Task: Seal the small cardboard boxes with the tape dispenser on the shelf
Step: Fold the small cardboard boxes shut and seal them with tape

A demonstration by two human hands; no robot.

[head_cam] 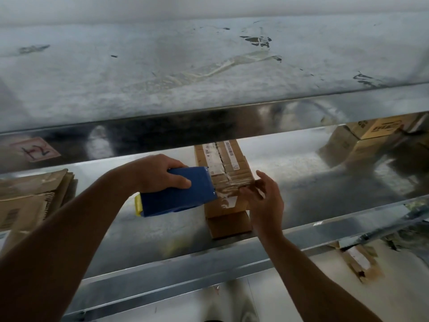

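A galvanised metal upper shelf (162,73) fills the top of the view. Its grey surface is scuffed, with dark marks and a strip of old clear tape (234,66) stuck across it. Its shiny front lip (209,129) reflects blurred shapes and carries a red-edged handwritten label (34,149) at left. Below lies the shelf (313,177), equally reflective, with flattened cardboard (30,196) at left and printed cartons (376,130) far back at right. Under its front rail (185,268) a pale floor (162,305) shows. The light is soft and even.
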